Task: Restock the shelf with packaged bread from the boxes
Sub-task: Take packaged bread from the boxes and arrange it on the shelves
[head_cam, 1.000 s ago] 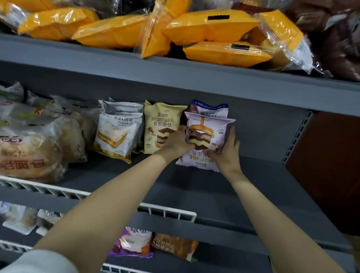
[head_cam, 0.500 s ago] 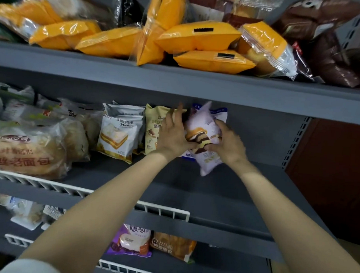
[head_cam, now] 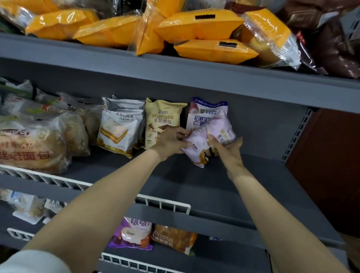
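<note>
While both my hands work at the back of the middle shelf [head_cam: 224,193], my left hand [head_cam: 170,142] pinches the left edge of the pale purple mousse bread packet [head_cam: 211,138], fingers curled onto it. My right hand [head_cam: 226,148] grips its lower right side, thumb pressed on the front. It's tilted, low corner seemingly just touching the shelf, in front of the purple taro bread packet [head_cam: 205,114] and beside the yellow mousse bread packet [head_cam: 162,118].
</note>
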A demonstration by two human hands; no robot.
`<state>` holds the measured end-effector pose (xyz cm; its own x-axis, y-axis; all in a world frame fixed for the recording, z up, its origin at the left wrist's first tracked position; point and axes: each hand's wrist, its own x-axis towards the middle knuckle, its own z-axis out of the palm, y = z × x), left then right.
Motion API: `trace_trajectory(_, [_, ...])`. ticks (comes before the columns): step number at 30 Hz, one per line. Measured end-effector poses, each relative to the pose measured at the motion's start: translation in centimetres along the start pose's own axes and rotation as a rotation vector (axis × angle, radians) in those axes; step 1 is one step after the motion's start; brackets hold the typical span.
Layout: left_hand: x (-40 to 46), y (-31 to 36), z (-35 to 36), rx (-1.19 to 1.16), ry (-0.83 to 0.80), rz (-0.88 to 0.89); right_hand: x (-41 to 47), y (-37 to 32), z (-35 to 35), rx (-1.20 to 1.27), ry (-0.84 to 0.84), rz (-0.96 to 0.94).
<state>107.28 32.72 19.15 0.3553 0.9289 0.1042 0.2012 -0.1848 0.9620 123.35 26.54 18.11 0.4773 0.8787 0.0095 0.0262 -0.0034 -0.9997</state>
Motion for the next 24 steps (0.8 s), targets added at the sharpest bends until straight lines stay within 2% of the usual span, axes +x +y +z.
trace_trajectory(2, [-0.2, -0.3, -0.2, -0.023, -0.059, -0.036, 0.3, 0.5, 0.6, -0.037, 0.032, -0.165])
trace_trajectory(4, [0.0, -0.2, -0.2, 0.089, -0.085, -0.048, 0.4, 0.0, 1.4, -0.236, 0.177, -0.323])
trace_trajectory(6, [0.3, 0.1, 0.0, 0.189, -0.042, -0.007, 0.4, -0.2, 2.4, -0.484, 0.227, -0.452])
trace_trajectory(9, [0.7, 0.2, 0.3, 0.121, 0.021, 0.046, 0.2, 0.7, 3.7, -0.732, 0.162, -0.436])
trace_trajectory(12, [0.7, 0.6, 0.6, 0.072, 0.032, 0.087, 0.3, 1.3, 4.2, -0.72, 0.182, -0.43])
trace_trajectory(15, [1.2, 1.0, 0.9, 0.163, 0.078, 0.17, 0.5, 1.1, 4.2, -0.736, 0.185, -0.503])
trace_trajectory(17, [1.5, 0.8, 0.8, 0.225, 0.104, 0.175, 0.4, 0.9, 4.2, -0.773, 0.13, -0.461])
trace_trajectory(21, [0.6, 0.4, 0.3, 0.365, 0.187, 0.183, -0.6, 0.9, 4.2, -0.983, 0.128, -0.428])
trace_trajectory(24, [-1.5, 1.0, -0.8, 0.496, 0.23, 0.201, -2.4, 0.0, 4.4, -1.073, 0.159, -0.518])
